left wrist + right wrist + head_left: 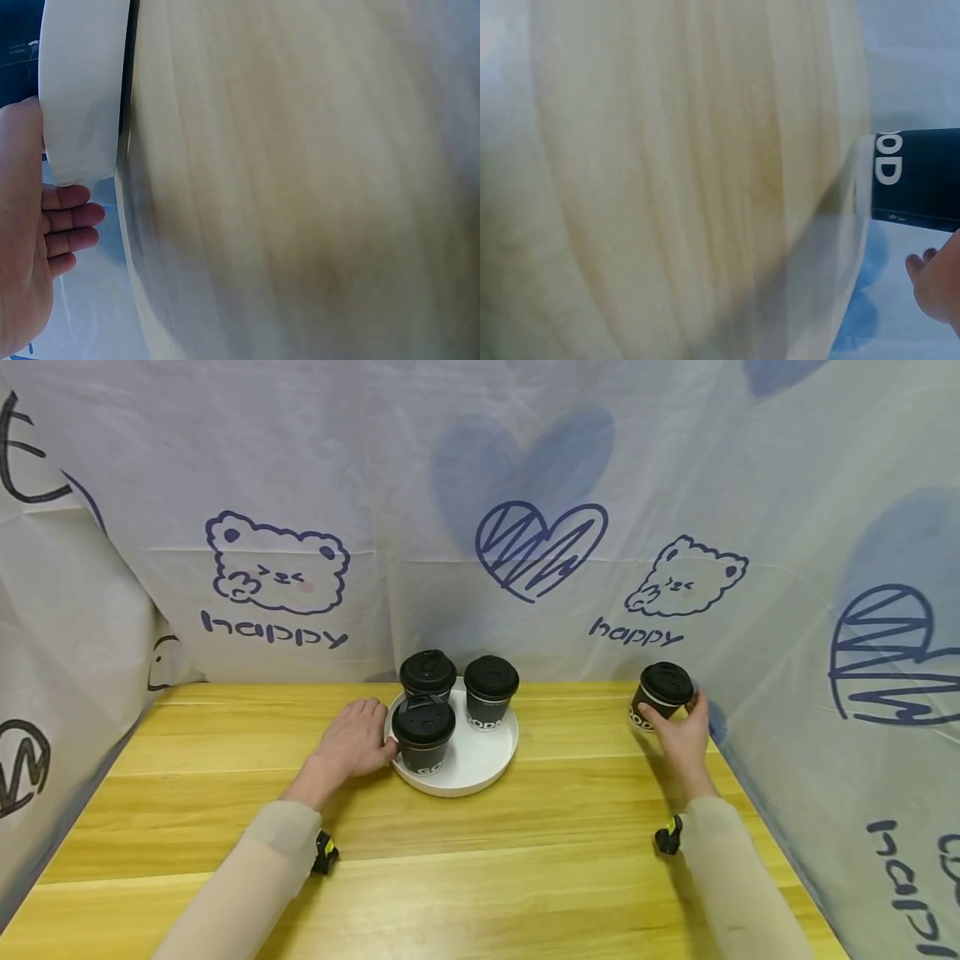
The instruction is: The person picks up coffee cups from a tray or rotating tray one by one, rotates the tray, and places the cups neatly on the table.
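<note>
A round white plate [483,764] bears three black paper coffee cups with black lids: a front one [423,735], one behind it [427,672] and one at the right [491,685]. At the plate's left side my left hand [352,742] grips the rim. Its thumb lies over the rim beside the front cup, its fingers outside the plate wall [82,90]. Far to the right, my right hand [686,739] holds a fourth black coffee cup [663,689], thumb and fingers round its side. That cup leans slightly; whether its base touches the table I cannot tell.
The wooden table [480,877] ends at the back against a white printed cloth [420,560]. More of this cloth hangs along the left and right sides, close to the right hand.
</note>
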The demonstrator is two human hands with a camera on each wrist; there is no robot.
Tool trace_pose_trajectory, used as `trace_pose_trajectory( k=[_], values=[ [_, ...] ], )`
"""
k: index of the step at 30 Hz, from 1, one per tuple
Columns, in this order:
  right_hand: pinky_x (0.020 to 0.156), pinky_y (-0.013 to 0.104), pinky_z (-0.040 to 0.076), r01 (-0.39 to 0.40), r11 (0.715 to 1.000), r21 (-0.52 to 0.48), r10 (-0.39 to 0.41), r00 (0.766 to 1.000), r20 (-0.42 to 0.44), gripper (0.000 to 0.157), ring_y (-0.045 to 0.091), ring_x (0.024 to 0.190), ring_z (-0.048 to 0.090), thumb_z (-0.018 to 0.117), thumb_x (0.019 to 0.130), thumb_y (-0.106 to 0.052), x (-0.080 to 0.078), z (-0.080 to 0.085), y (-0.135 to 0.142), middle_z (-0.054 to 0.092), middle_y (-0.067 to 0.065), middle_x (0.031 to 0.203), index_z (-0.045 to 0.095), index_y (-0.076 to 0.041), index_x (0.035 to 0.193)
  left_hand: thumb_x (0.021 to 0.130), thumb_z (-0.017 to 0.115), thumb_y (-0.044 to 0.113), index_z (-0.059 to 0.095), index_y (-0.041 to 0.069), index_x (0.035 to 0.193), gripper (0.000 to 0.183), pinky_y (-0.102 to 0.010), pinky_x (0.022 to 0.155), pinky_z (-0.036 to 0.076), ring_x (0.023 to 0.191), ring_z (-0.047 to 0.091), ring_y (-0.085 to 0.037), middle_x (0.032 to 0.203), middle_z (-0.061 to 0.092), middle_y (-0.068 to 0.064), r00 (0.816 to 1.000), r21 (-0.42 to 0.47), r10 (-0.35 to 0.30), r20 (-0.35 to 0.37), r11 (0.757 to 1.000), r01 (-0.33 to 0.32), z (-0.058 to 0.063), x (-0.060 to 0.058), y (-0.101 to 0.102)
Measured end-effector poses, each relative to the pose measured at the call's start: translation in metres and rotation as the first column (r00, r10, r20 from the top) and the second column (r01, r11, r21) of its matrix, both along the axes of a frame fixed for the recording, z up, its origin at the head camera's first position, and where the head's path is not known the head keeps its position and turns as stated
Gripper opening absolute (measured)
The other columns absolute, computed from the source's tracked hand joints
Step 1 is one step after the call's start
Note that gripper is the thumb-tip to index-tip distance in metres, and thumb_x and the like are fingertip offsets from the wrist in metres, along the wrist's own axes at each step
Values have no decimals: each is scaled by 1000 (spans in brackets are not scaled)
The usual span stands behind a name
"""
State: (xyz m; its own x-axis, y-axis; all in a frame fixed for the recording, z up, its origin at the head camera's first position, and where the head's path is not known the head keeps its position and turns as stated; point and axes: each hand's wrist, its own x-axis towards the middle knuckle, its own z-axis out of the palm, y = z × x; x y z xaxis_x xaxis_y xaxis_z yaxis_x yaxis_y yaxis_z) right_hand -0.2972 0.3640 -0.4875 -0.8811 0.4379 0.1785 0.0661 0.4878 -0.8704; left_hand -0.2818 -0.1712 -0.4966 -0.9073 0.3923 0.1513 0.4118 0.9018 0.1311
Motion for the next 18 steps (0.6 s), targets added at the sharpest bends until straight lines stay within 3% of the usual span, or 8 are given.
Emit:
trace_pose_trajectory(
  k=[10,18],
  values=[
    [128,47,19,50,998,26,-48,993,-104,104,25,157,20,80,88,-42,9,15,-8,20,4,172,16,-20,167,93,60,34,55,-5,116,46,-51,109,41,109,50,-38,110,55,-19,1000,1,-3,1,1000,3,0,0,0],
    [127,52,20,9,998,58,1,986,-169,98,27,156,23,80,88,-43,16,31,-25,24,4,170,23,-23,166,93,59,34,55,-6,117,47,-51,111,40,110,50,-38,113,55,-20,1000,3,-4,4,1000,4,0,0,0]
  ],
)
